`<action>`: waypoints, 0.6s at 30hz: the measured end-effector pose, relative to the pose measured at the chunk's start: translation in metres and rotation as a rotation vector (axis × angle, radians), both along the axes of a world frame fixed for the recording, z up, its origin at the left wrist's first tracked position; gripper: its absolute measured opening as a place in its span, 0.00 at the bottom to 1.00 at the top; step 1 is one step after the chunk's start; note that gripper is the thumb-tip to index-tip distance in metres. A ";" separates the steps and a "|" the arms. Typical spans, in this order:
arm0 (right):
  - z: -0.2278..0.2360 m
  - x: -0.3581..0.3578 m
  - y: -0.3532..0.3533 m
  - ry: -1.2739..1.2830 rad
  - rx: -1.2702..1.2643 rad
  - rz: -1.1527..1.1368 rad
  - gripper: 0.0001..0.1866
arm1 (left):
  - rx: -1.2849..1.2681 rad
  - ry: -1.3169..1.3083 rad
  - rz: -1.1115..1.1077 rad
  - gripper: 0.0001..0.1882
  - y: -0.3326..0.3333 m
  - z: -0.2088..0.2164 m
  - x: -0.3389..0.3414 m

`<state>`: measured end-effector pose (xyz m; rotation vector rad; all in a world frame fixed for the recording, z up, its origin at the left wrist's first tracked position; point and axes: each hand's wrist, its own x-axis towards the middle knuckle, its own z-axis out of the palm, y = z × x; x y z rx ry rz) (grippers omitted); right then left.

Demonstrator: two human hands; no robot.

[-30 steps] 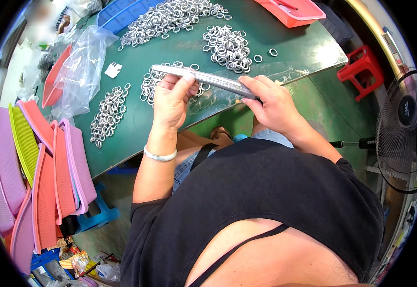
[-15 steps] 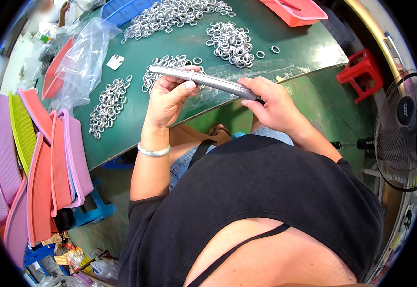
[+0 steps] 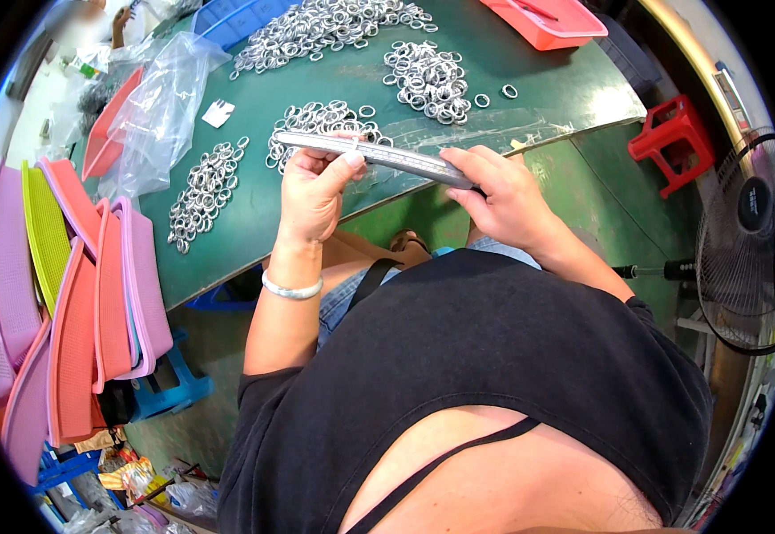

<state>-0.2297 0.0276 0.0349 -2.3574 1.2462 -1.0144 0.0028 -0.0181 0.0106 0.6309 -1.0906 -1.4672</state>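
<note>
A tapered metal ring mandrel [image 3: 401, 159] lies slantwise across both hands above the table's near edge, its thin end to the left. My right hand [image 3: 505, 194] is closed around its thicker, dark handle end. A silver ring [image 3: 356, 143] sits around the mandrel partway along, and my left hand [image 3: 314, 191] pinches it between thumb and fingers. The left fingertips behind the mandrel are partly hidden. Just beyond it lies a pile of silver rings [image 3: 323, 117], partly covered by the mandrel and my left hand.
The green table [image 3: 254, 227] bears more ring piles: left [image 3: 205, 191], far [image 3: 325, 34] and right [image 3: 425, 78], with two loose rings beside the last. Around stand a red tray [image 3: 548, 25], plastic bag [image 3: 161, 116], stacked baskets [image 3: 76, 347], red stool [image 3: 672, 142] and fan [image 3: 743, 240]. Another person's hand shows far left.
The mandrel has turned a little about its length, so its marked face now shows, and its thin end has dipped slightly. Both hands keep their hold, with the ring at nearly the same place.
</note>
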 end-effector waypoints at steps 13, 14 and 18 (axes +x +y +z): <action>-0.047 -0.046 0.003 -0.304 0.243 -0.206 0.19 | -0.525 -1.513 0.556 0.12 -0.047 0.006 0.009; -0.048 -0.049 0.003 -0.318 0.247 -0.216 0.19 | -0.524 -1.496 0.580 0.12 -0.048 0.006 0.005; -0.053 -0.057 0.000 -0.350 0.253 -0.237 0.19 | -0.555 -1.390 0.547 0.12 -0.063 0.009 -0.014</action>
